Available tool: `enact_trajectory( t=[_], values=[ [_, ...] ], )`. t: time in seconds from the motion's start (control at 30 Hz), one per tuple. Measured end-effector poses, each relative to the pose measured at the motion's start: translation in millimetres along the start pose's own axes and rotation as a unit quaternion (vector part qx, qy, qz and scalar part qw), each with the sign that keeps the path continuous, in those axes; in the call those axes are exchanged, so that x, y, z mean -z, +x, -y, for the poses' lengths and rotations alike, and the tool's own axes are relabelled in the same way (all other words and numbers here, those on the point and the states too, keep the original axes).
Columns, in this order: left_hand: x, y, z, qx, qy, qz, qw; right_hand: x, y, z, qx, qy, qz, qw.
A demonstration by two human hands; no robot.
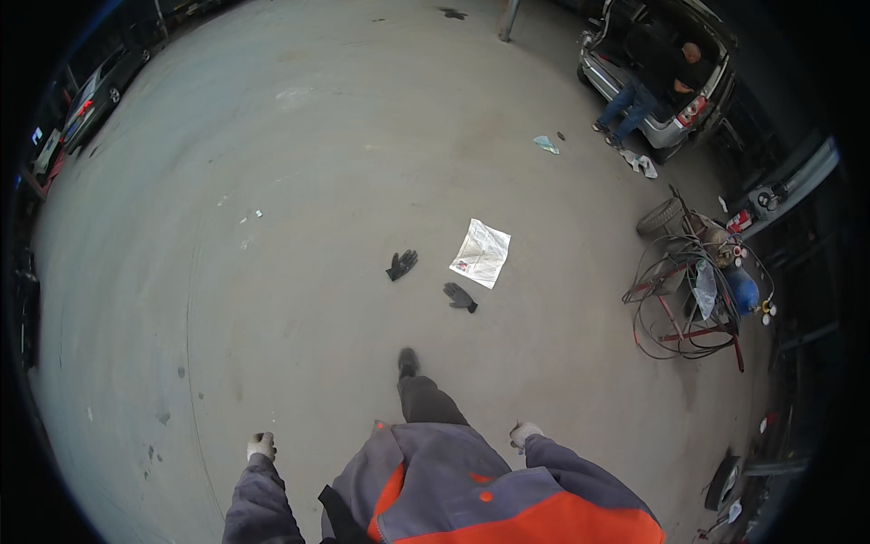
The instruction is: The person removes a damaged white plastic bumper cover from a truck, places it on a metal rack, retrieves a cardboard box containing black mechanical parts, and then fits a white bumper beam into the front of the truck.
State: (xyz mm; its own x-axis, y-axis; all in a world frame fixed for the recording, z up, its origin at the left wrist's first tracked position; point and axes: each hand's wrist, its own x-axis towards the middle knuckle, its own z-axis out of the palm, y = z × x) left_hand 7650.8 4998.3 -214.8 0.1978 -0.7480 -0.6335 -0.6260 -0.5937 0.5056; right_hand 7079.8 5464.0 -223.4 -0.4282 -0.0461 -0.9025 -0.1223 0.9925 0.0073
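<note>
My left hand (262,445), in a pale glove, hangs at my left side over the floor with its fingers curled in. On the other side, my right hand (523,434) is held close to my jacket, also pale-gloved and loosely closed. Nothing shows in either one. Ahead of my boot, two dark work gloves lie apart on the concrete: a left-hand one (401,264) and a right-hand one (460,297). Beside them is a creased white printed sheet (481,254). Neither hand touches these things.
At right stands a red-framed cart (675,317) with tangled hoses and a blue cylinder (741,290). A person (645,77) leans into the open rear of a silver car (672,134). Rags (640,163) lie nearby. A post (509,20) and a dark car (104,95) stand farther off.
</note>
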Motion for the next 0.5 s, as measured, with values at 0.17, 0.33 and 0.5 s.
enact_trajectory(
  t=[0.17, 0.33, 0.5],
  values=[
    [-53.9, 154.4, -213.5, -0.032, -0.067, 0.033, 0.997, 6.4, 111.5, 57.0, 0.029, -0.127, -0.037, 0.991],
    [-142.9, 187.2, -357.4, -0.006, 0.103, 0.15, 0.983, 146.5, 151.0, 323.3, 0.079, 0.041, 0.002, 0.996],
    [-178.5, 270.3, -547.2, -0.022, 0.127, 0.163, 0.978, 392.4, 44.0, 584.2, 0.298, 0.24, -0.146, 0.912]
  ],
)
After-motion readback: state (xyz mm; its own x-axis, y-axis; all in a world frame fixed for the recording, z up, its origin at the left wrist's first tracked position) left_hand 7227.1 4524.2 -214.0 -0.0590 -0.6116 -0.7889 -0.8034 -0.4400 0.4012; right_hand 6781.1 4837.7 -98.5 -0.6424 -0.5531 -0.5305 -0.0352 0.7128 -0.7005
